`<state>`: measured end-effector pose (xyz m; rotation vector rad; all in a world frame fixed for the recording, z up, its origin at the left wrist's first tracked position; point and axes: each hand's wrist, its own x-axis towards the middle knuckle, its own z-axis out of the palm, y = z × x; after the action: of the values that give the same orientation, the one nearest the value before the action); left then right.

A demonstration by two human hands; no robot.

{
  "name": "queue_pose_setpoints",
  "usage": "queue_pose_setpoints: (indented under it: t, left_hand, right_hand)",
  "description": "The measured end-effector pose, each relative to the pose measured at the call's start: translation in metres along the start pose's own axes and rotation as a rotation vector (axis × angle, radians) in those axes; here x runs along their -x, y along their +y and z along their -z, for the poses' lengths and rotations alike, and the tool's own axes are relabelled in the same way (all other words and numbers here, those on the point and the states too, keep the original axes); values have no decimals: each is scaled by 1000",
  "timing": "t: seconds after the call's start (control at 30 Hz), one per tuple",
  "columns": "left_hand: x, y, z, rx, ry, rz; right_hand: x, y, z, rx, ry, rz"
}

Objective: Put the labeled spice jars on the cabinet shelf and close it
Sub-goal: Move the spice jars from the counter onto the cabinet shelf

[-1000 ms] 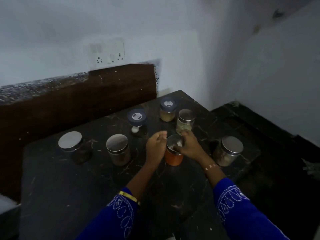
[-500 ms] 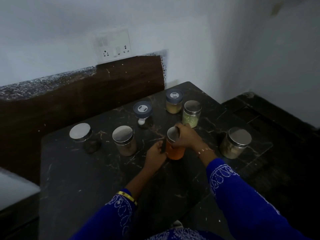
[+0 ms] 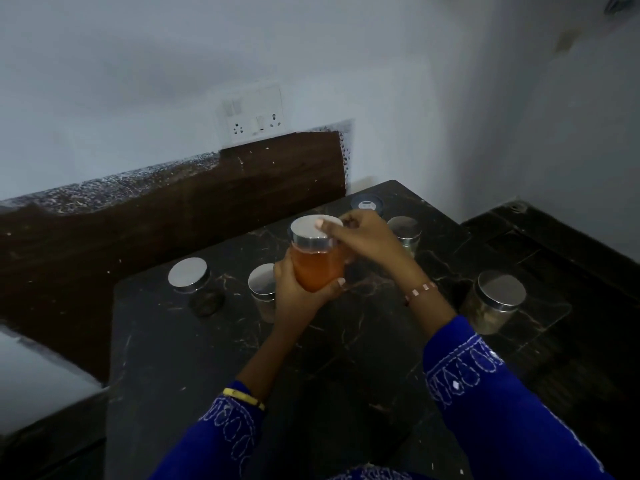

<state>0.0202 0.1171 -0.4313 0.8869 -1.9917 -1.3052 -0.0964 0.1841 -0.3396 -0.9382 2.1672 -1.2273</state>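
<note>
A glass jar of orange spice [image 3: 317, 268] with a steel lid is held up above the dark stone top [image 3: 346, 358]. My left hand [image 3: 298, 292] wraps its lower body. My right hand [image 3: 363, 237] grips the lid rim from the right. Other jars stand on the top: a steel-lidded jar [image 3: 192, 282] at the left, one [image 3: 261, 289] partly behind my left hand, one [image 3: 405, 233] behind my right hand, a blue-lidded jar [image 3: 367, 204] at the back, and a larger jar [image 3: 497, 301] at the right. No cabinet shelf shows.
A brown wooden panel [image 3: 173, 216] runs along the wall behind the top, with a white switch and socket plate [image 3: 251, 114] above it. A darker lower ledge [image 3: 554, 251] lies to the right. A pale surface [image 3: 31, 375] sits at the lower left.
The orange jar has been lifted off the stone top. My left hand moved from beside it to around its body, and my right hand stays on the lid. The view has tilted upward.
</note>
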Motion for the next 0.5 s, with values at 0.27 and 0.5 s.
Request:
queue_pose_setpoints:
  t: [0.27,0.5]
  left_hand:
    - [-17,33,53,596,-191,-23]
    - [-30,52,93,536,-56,-85]
  right_hand:
    - [7,-3,-11,-350,-287,93]
    - [10,-32,-29,-427,-260,301]
